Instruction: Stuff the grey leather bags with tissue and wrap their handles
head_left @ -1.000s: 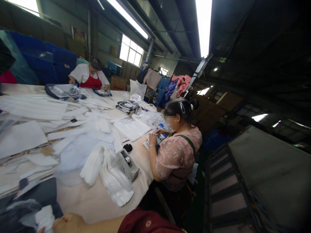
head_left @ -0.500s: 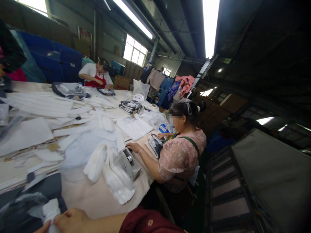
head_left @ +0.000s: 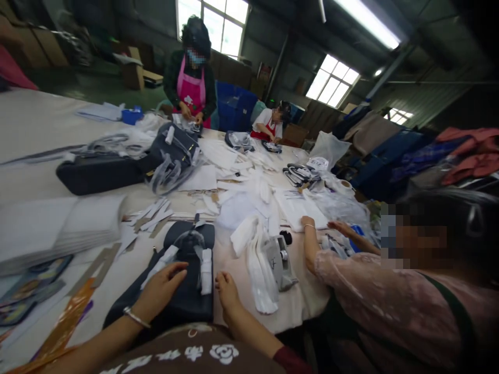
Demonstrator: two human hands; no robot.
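A dark navy bag [head_left: 189, 298] lies on the table in front of me. White wrapping covers two of its strap parts, and clear plastic film [head_left: 189, 241] sits near its top. Over the bag's left part is my left hand [head_left: 167, 283], fingers stretched out beside the left white-wrapped strap [head_left: 161, 262]. A bracelet circles that wrist. My right hand [head_left: 228, 293] is just off the bag's right edge, near the other white-wrapped strap [head_left: 206, 272]. Its fingers are loosely bent, with nothing visible in them.
White foam strips [head_left: 259, 275] and a grey tape dispenser [head_left: 284, 262] lie to the right, near a co-worker in pink [head_left: 362, 275]. Another dark bag [head_left: 101, 171] and stacked white sheets [head_left: 89, 223] are at left. Two more people work across the table.
My view has swung left, bringing the whole bag into sight. My right hand has let go of the white-wrapped piece. The co-worker's hands have moved away from the tape dispenser.
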